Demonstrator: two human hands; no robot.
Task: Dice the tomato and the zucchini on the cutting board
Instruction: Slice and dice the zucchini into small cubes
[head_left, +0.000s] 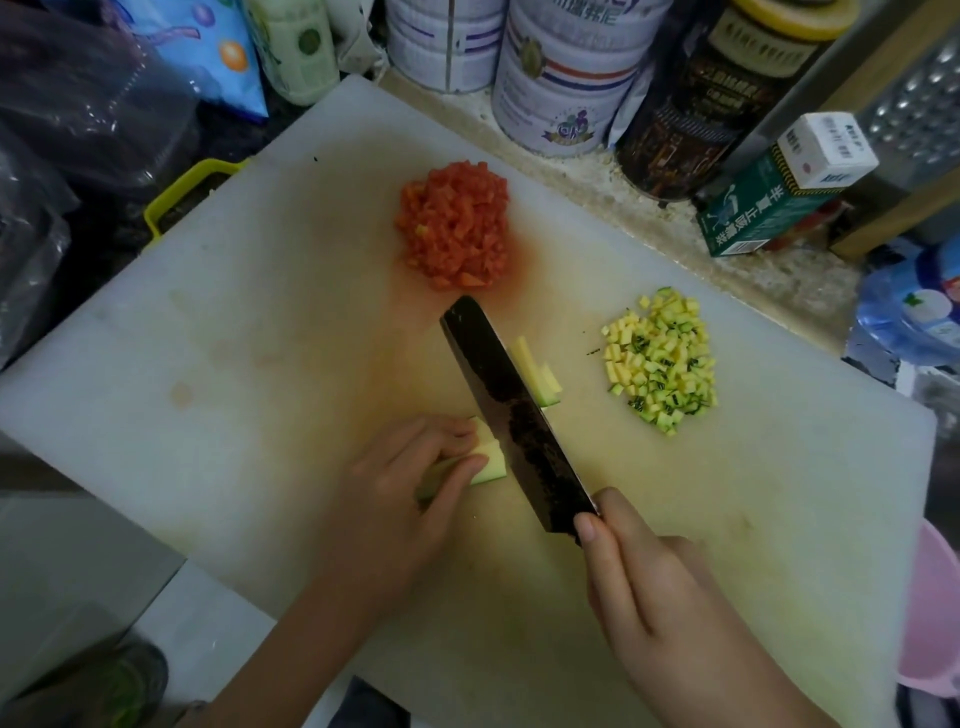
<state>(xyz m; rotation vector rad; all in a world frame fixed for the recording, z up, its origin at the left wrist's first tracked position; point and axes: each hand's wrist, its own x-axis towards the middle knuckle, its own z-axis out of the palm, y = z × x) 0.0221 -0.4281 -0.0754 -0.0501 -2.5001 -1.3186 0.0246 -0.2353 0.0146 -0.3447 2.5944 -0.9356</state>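
A heap of diced tomato (454, 228) lies at the back middle of the white cutting board (249, 322). Diced zucchini (660, 361) is piled at the right. My left hand (410, 483) holds down a stack of zucchini slices (491, 460) with curled fingers. My right hand (644, 587) grips the handle of a dark cleaver (511, 413), its blade edge down on the board just right of the held slices. Cut zucchini strips (537, 376) lie on the far side of the blade.
Tins (566, 78), a dark jar (696, 104) and a green box (774, 202) stand along the board's back edge. Plastic bags (78, 104) and a yellow handle (182, 192) are at the left. A pink bowl (935, 613) sits at the right edge.
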